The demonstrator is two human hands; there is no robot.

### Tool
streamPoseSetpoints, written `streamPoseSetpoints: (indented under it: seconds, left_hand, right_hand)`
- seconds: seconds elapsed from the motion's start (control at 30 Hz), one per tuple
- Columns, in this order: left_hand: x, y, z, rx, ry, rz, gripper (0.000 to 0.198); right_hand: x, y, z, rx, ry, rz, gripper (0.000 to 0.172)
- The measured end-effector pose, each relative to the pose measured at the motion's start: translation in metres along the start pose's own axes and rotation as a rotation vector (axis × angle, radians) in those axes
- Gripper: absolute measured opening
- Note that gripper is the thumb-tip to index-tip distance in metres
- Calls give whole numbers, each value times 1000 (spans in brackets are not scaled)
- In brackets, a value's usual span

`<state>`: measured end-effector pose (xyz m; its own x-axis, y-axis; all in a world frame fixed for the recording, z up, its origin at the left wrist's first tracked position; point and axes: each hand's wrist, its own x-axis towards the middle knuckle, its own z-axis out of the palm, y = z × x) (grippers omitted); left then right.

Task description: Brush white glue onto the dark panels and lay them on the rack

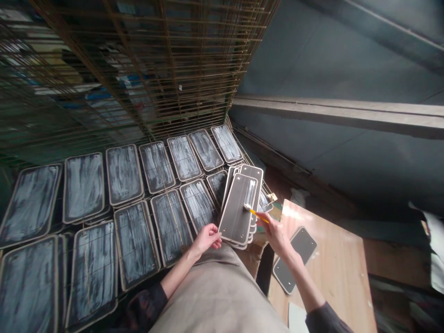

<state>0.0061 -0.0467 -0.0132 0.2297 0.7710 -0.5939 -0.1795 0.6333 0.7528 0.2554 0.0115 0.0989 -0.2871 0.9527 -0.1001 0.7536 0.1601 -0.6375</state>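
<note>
My right hand (275,231) is closed around a small brush with a yellow handle (258,215). Its white-coated tip touches the top dark grey panel (236,210), a rounded rectangle with a pale border and small holes at its corners. White streaks mark the upper right of that panel. Beneath it lies a loose stack of similar panels (257,173). At the lower left corner of the top panel, my left hand (208,238) has its fingers curled together against the edge; whether they pinch it is hard to see.
Rows of panels streaked with white (125,173) lie on a wire rack to the left. Wire grids (194,55) rise behind them. To the right, a wooden board (340,268) carries another grey panel (307,245), partly behind my right forearm. A grey wall (329,60) stands beyond.
</note>
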Motion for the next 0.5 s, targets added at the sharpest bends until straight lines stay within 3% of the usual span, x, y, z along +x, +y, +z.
streamPoseSetpoints:
  seconds: [0.13,0.27,0.37,0.5]
  left_hand:
    - [0,0,-1,19,-8,13,37]
    - [1,-3,-1,30,-18,26,35]
    - [2,-6,-1,22,-15,31,34]
    - [4,-4,0,15,-6,47,31]
  right_hand:
    - [-40,-22,4,41,-108,59,29]
    - [-62,-40,5,122,-196,118,31]
    - [-58,-45,4,226,-254,111,33]
    - [-23,-32,5,350,-215,71,34]
